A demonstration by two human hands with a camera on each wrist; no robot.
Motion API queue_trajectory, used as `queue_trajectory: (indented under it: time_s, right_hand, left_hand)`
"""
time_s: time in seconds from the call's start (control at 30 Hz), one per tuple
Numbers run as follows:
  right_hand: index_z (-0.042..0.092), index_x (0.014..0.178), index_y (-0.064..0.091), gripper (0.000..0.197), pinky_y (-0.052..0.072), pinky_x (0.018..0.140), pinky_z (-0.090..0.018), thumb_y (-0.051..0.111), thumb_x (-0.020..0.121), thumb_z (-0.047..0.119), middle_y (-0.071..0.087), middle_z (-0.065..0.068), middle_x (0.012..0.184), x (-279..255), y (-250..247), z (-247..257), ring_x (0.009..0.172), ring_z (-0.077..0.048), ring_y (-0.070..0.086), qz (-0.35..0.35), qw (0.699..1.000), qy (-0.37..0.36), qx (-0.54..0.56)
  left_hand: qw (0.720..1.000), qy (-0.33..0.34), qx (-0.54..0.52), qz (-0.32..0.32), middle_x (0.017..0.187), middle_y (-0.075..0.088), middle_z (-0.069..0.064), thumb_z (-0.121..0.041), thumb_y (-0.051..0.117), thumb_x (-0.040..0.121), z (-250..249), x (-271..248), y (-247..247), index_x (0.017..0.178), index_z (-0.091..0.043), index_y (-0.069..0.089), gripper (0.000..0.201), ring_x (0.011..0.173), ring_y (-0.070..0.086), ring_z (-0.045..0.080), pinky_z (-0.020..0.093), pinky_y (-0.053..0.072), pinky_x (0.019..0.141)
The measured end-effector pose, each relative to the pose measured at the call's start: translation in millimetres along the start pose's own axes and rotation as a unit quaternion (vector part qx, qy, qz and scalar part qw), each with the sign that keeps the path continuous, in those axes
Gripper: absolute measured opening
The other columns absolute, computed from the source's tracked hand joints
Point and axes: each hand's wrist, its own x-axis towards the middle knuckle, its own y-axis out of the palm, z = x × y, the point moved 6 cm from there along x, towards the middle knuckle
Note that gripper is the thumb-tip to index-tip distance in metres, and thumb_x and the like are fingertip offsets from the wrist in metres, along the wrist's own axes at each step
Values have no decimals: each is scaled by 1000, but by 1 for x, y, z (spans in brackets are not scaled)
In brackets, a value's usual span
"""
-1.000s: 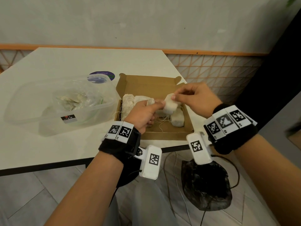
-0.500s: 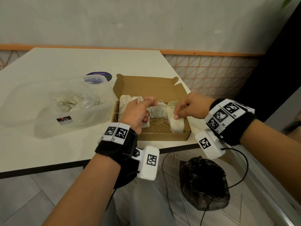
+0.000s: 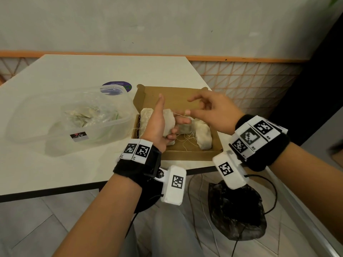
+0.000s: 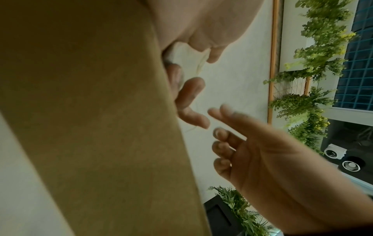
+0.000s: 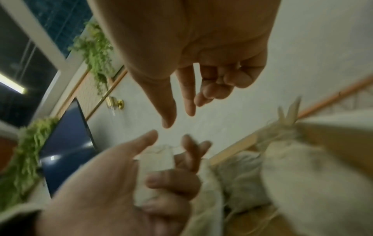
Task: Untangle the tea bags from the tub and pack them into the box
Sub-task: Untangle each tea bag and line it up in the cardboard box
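Cardboard box (image 3: 187, 156) on surface (image 3: 74, 75), several bags inside | left hand (image 3: 157, 125) curls round one tea bag (image 3: 169, 121) | right hand (image 3: 213, 110) fingers spread, string (image 3: 179, 114) at fingertip — untangling | next: free string, lay bag down | tub (image 3: 55, 117) holds more.

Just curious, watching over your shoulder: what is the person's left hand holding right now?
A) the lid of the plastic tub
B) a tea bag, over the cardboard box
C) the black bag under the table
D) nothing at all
B: in the head view the left hand has its fingers curled round a pale tea bag above the open cardboard box.
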Motion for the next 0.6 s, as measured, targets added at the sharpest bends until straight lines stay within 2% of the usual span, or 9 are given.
queue_trajectory:
  time_s: [0.07,0.1,0.17,0.23,0.27,0.37,0.47,0.57,0.6]
  right_hand:
    - [25,116,57,39,39,60,-13,70,80,33,49,4,81,0,18,12,63,-4,44,63,998,-8,23]
    - [25,115,58,39,39,59,-13,70,79,32,49,3,83,2,26,15,63,-4,44,86,996,-13,22]
    - [22,104,64,26,39,56,-12,71,79,27,50,2,82,5,35,16,59,-1,45,85,995,-17,41]
    - [15,91,66,11,40,53,-10,70,81,16,51,1,74,8,34,15,52,1,48,68,992,4,109]
    - [13,87,67,7,41,56,-12,70,81,12,51,0,70,9,31,11,53,1,49,63,988,12,141]
    - [18,82,69,13,40,65,-17,68,80,6,54,-1,69,10,15,2,63,-5,48,55,983,6,174]
    - [21,84,68,18,41,61,-19,63,84,4,58,-6,77,9,2,-7,67,-10,50,33,981,15,193]
    - [18,92,65,6,49,66,-25,62,87,21,64,-1,80,8,1,-15,68,-8,59,17,971,75,225]
    - [17,94,64,16,50,70,-28,62,87,31,66,-2,85,7,4,-17,71,-11,62,30,972,92,212]
  left_hand:
    - [1000,-12,11,8,49,53,-3,-73,23,88,2,-3,2,63,-16,64,75,34,33,7,17,15,38]
    - [1000,-16,17,13,46,46,-5,-75,23,87,2,-5,3,62,-18,65,74,34,33,7,17,15,39]
    - [999,-13,30,27,45,42,-6,-76,22,86,2,-6,6,73,-20,65,72,34,34,7,16,15,39]
    - [999,-7,33,33,50,52,-4,-75,19,87,1,-5,6,82,-23,66,70,38,37,8,17,16,40]
    - [999,-5,30,32,56,59,-2,-71,19,90,2,-3,5,87,-23,67,69,41,39,9,18,18,41]
    - [1000,5,21,4,71,67,3,-44,33,97,1,-1,0,101,-12,64,45,45,43,10,18,25,40]
    - [998,37,55,-25,71,63,0,-13,50,91,0,-2,-3,93,-12,65,15,46,48,5,15,30,40]
    - [995,58,74,-38,72,62,1,-3,60,87,0,-2,-4,82,-16,62,15,52,50,6,13,36,41]
    - [995,61,73,-39,72,63,1,-2,62,86,0,-1,-5,78,-17,61,17,54,50,7,14,38,42]
